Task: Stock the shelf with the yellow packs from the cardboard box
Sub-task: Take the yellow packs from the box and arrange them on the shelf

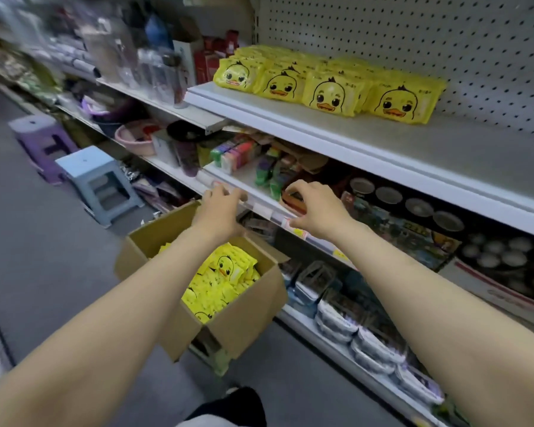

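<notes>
Several yellow packs with a duck face stand in rows on the upper white shelf, at its left part. An open cardboard box stands on the floor below, holding more yellow packs. My left hand hovers above the box's far edge, near the lip of the middle shelf, fingers loosely curled and holding nothing. My right hand is beside it in front of that same lip, fingers loosely curled, also holding nothing.
The upper shelf's right part is bare, with pegboard behind it. The middle shelf carries small coloured goods and pans. The bottom shelf holds wrapped trays. A blue stool and a purple stool stand in the aisle to the left.
</notes>
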A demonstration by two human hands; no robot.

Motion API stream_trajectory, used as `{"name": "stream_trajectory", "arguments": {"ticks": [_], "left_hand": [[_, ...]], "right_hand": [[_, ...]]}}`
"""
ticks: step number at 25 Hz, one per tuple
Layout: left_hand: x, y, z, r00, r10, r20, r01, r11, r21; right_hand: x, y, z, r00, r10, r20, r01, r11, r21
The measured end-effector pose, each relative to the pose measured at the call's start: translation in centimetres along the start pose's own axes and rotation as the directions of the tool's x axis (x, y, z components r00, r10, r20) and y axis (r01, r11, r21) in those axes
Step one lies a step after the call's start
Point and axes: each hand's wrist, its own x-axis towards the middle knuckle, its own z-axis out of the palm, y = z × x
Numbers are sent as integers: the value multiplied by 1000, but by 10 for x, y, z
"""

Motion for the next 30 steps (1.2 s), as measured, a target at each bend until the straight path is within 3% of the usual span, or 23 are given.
{"name": "stream_trajectory", "arguments": {"ticks": [4, 8, 12, 19, 26, 30], "left_hand": [[17, -63, 5, 999, -48, -20, 50, 997, 66], [56, -145, 27, 992, -109, 60, 104, 992, 74], [108, -232, 50, 973, -149, 176, 133, 986, 99], [182, -325, 127, 882, -130, 452, 59, 984, 168], [222, -361, 209, 751, -43, 659, -35, 994, 105], [228, -380, 233, 714, -54, 698, -1, 997, 78]], "right_hand": [[40, -31, 48, 997, -15, 81, 17, 999, -27], [103, -68, 114, 977, -24, 212, 26, 1000, -4], [157, -86, 183, 935, 85, 345, -93, 996, 6], [200, -72, 302, 767, 306, 565, -345, 938, -39], [204, -52, 374, 717, 488, 498, -551, 834, -23], [202, -45, 397, 718, 537, 442, -587, 809, -29]]}}
